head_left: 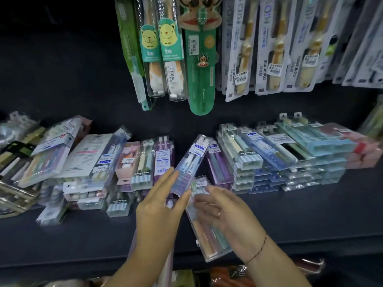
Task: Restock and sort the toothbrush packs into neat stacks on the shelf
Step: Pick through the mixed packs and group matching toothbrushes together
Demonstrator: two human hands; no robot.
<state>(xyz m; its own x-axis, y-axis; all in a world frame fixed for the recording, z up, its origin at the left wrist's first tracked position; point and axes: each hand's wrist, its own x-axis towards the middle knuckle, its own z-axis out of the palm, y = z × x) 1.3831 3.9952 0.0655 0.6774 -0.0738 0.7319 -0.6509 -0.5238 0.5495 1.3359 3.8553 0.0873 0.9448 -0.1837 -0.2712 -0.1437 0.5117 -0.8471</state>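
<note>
The tilted pack (191, 160) of purple-handled brushes stands at centre frame, leaning across the front of the purple stack (219, 169). Your left hand (159, 206) lies against its lower end, fingers straight and close together, none curled. Just to the right, your right hand (226, 216) holds a second clear pack (207, 241) of pastel brushes, with fingers bent over it, though they are blurred. Further stacks line the dark shelf (310, 214) on both sides. Hanging kids' packs (273, 44) fill the upper frame.
</note>
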